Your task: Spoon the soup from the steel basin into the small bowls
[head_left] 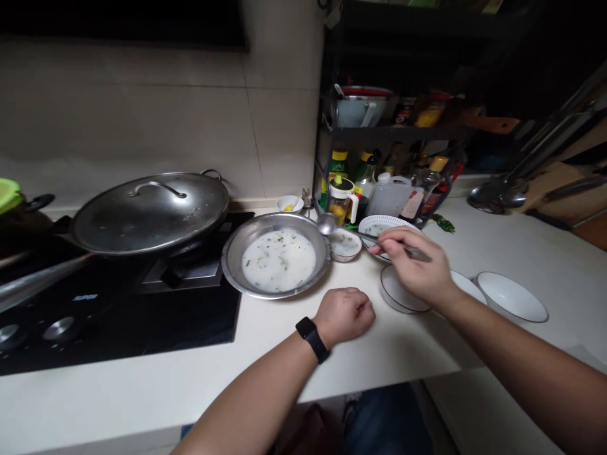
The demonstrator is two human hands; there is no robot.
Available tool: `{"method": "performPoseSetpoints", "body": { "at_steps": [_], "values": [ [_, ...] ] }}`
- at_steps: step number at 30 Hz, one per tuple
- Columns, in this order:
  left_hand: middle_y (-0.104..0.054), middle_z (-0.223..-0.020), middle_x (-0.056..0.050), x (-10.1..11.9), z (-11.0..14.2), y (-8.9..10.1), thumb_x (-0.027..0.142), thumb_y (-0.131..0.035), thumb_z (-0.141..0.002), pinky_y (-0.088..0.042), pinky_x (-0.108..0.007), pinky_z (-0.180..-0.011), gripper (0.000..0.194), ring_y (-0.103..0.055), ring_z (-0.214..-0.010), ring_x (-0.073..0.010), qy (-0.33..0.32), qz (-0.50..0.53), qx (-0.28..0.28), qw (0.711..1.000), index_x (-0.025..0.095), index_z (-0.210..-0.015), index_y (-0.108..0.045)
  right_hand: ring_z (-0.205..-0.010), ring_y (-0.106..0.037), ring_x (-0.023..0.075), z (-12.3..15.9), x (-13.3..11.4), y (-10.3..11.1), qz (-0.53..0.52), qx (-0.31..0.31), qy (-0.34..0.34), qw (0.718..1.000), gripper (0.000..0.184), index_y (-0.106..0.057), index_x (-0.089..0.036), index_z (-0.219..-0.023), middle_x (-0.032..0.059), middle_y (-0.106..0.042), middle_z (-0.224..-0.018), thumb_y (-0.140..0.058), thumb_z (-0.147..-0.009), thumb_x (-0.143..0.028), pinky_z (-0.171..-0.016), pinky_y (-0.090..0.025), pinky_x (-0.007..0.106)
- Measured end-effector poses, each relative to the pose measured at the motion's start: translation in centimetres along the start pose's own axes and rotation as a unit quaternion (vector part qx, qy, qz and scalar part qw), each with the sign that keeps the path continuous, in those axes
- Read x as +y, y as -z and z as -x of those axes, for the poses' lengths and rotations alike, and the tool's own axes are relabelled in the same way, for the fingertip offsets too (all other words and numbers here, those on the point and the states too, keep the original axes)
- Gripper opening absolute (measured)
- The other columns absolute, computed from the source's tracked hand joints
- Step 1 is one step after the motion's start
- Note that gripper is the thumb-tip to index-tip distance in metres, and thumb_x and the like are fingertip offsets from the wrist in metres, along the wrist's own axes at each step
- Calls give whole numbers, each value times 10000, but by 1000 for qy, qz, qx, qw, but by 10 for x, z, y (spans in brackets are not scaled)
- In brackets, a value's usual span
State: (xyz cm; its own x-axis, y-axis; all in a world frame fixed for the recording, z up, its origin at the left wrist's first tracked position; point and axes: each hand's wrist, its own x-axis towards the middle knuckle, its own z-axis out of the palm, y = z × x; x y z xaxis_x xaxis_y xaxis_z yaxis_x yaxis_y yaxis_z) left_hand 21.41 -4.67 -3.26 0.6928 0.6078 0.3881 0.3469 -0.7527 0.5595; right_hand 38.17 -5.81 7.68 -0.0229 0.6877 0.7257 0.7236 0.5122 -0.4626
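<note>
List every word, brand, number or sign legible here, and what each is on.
"SUP", on the black cooktop; the letters after it are blurred, possibly "SUPOR".
Labels on the bottles and jars on the rack: too small or blurred to read.

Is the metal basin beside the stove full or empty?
Partly full: the metal basin holds green-flecked white liquid lying well below its rim.

Counter (268, 354) free in front of basin (233, 256); bowls (512, 296) block right.
</note>
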Motion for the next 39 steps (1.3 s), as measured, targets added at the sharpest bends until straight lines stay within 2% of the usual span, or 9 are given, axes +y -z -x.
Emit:
{"method": "performPoseSetpoints", "body": {
  "at_steps": [5, 9, 12, 15, 18, 21, 28, 35, 39],
  "values": [
    [-689, -694, -25, 0, -1, -1, 226, -548, -886, -392, -289, -615, 239, -587, -631, -142, -1, -3, 10, 1000, 191, -666, -632, -763, -740, 193, -7, -8, -63, -126, -89, -82, 985, 162, -667, -222, -895, 60, -721, -928, -556, -981, -304, -707, -611, 345],
    [-684, -652, -24, 0, -1, -2, 233, -563, -873, -360, -294, -579, 250, -574, -591, -141, 0, -12, 12, 1000, 186, -633, -616, -724, -748, 187, -9, -13, -90, -199, -140, -177, 954, 141, -654, -211, -886, 41, -727, -813, -614, -938, -335, -677, -614, 312],
    [-700, -676, -27, 0, -1, -2, 235, -558, -875, -370, -291, -591, 234, -589, -607, -144, -11, -11, 12, 1000, 184, -656, -625, -670, -748, 191, -14, -17, -100, -265, -123, -290, 911, 152, -646, -201, -857, 17, -705, -674, -667, -896, -345, -664, -625, 308],
    [-718, -723, -33, -1, 0, -3, 230, -545, -878, -401, -289, -620, 215, -616, -649, -150, -21, -8, 17, 1000, 182, -690, -636, -600, -745, 196, -21, -20, -103, -326, -63, -410, 849, 148, -615, -178, -781, 1, -650, -611, -697, -864, -269, -573, -624, 289],
    [-720, -736, -32, -1, -1, -3, 228, -544, -877, -421, -288, -640, 208, -626, -670, -153, -20, -9, 17, 1000, 185, -694, -634, -558, -736, 188, -27, -23, -102, -362, -18, -472, 804, 116, -604, -151, -762, 6, -634, -640, -672, -856, -145, -527, -622, 278],
    [-713, -731, -25, -1, -1, -3, 221, -549, -874, -419, -287, -635, 217, -618, -661, -146, -18, -10, 12, 1000, 188, -672, -623, -535, -729, 178, -30, -24, -96, -380, -2, -483, 789, 115, -611, -131, -774, 15, -633, -662, -613, -875, -74, -510, -617, 267],
    [-702, -727, -21, -2, -1, -2, 230, -540, -895, -418, -286, -643, 227, -614, -669, -143, -10, -8, -3, 1000, 191, -695, -642, -538, -732, 182, -39, -19, -75, -382, 27, -473, 794, 150, -624, -120, -779, 49, -670, -655, -570, -895, -41, -535, -630, 277],
    [-672, -703, -21, -3, 0, -3, 213, -539, -895, -405, -275, -639, 231, -590, -661, -139, -15, -5, 4, 1000, 195, -677, -616, -531, -730, 178, -52, -11, -43, -361, 76, -445, 816, 140, -623, -119, -768, 42, -661, -609, -575, -874, -42, -533, -622, 255],
    [-659, -691, -17, -2, 0, -2, 212, -530, -894, -384, -280, -629, 238, -574, -648, -136, -14, -2, 4, 1000, 195, -666, -597, -523, -724, 172, -56, -8, -22, -347, 106, -445, 819, 151, -614, -125, -761, 37, -661, -612, -572, -879, -40, -530, -620, 252]
  ]
}}
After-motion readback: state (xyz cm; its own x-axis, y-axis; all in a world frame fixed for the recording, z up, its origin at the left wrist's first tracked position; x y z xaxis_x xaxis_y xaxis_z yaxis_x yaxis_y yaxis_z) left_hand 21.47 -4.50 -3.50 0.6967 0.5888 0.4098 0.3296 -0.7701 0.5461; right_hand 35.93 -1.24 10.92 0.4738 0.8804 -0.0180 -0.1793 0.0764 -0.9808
